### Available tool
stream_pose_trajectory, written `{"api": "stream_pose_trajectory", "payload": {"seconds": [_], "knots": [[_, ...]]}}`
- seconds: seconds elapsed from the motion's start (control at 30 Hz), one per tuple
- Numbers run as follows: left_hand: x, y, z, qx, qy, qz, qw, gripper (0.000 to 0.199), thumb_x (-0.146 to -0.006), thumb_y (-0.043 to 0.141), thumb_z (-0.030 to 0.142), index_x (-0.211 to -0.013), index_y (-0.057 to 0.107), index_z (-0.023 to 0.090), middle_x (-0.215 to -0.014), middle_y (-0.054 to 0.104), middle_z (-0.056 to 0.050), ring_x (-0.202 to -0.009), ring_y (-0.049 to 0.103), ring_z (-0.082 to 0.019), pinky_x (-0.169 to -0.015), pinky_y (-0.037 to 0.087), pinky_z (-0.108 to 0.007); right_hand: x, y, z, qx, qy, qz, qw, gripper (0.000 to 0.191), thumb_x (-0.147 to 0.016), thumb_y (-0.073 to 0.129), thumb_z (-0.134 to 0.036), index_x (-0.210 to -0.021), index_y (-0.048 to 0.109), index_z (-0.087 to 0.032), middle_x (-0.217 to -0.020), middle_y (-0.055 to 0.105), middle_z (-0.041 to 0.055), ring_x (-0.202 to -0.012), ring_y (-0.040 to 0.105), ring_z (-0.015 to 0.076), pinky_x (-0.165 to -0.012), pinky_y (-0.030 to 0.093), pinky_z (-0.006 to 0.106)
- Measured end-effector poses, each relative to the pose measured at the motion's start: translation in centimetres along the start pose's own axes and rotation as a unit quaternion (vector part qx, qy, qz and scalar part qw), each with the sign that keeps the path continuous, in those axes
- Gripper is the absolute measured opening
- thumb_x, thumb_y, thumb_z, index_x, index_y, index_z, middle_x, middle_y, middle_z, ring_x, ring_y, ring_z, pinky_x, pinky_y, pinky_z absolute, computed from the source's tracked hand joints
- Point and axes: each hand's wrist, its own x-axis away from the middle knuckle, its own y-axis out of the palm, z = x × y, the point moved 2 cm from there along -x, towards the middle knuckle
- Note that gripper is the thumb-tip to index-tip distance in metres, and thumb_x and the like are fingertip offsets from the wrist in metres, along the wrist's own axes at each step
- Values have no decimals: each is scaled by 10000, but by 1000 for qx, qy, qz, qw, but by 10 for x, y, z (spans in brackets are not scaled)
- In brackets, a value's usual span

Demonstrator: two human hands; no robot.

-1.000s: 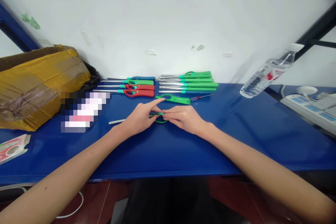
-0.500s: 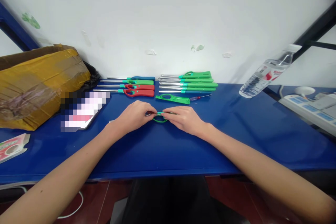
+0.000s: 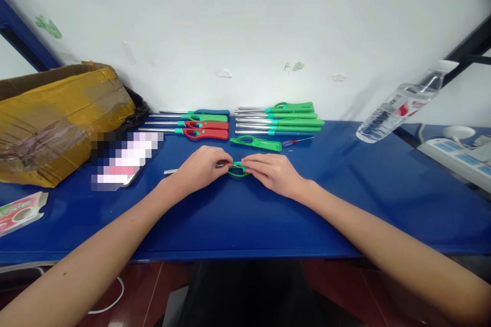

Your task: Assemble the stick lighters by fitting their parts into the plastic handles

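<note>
Between my hands is a green utility lighter [image 3: 238, 173], lying low over the blue table with its trigger loop showing. My left hand [image 3: 205, 167] pinches it near the neck, and the metal tube's tip sticks out beyond the wrist. From the other side, the closed fingers of my right hand [image 3: 274, 171] grip the handle end, which they mostly hide. Just behind the hands lies a loose green handle half [image 3: 264, 144], its hollow inside facing up. A small screwdriver [image 3: 289, 142] with a clear purplish handle rests beside it.
Several lighters in blue, green and red [image 3: 207, 134] lie at the back left. More, mostly green [image 3: 299, 116], are stacked to their right. A taped box [image 3: 65, 122] and a phone [image 3: 132, 176] are left; a water bottle [image 3: 406, 102] and a power strip [image 3: 456, 156] are right.
The view has shifted slightly. My fingertips have drawn a little apart, showing more of the turquoise and green part between them. More of the metal tube shows by my left wrist.
</note>
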Motion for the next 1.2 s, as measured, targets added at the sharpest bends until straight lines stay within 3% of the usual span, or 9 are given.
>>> {"api": "stream_pose_trajectory", "payload": {"seconds": [0.4, 0.77, 0.97, 1.2], "knots": [[-1, 1, -12, 5, 37, 13, 999, 160, -889, 577, 225, -869, 732, 188, -813, 710, -19, -701, 622, -147, -666, 429, -243, 2, 2, 2, -12, -17, -19, 1000, 239, -966, 491, -229, -1077, 698, -186, -1129, 730, 49, -948, 710, 181, -801, 567, 307], [3, 2, -3, -117, 79, -51, 989, 255, -987, 404, 237, -920, 631, 141, -871, 618, -76, -780, 605, -197, -699, 449, -295, 2, 3, 3, -7, -10, -25, 1000, 236, -961, 497, -222, -1083, 697, -197, -1136, 726, 43, -943, 705, 174, -799, 557, 302], [1, 3, 0, -100, 68, -29, 992, 245, -981, 383, 232, -892, 593, 142, -852, 596, -64, -726, 580, -170, -668, 438, -273, 1, 2, 2, 0, -7, -23, 1000, 228, -948, 517, -210, -1072, 708, -200, -1118, 732, 48, -935, 707, 172, -778, 556, 289], [0, 7, -7, -35, 29, 10, 999, 109, -866, 489, 182, -834, 593, 171, -781, 609, -29, -695, 570, -157, -646, 419, -255, 0, 3, 2, -6, 6, -31, 999, 245, -955, 501, -221, -1074, 715, -208, -1127, 733, 48, -960, 712, 189, -824, 565, 320]]}}
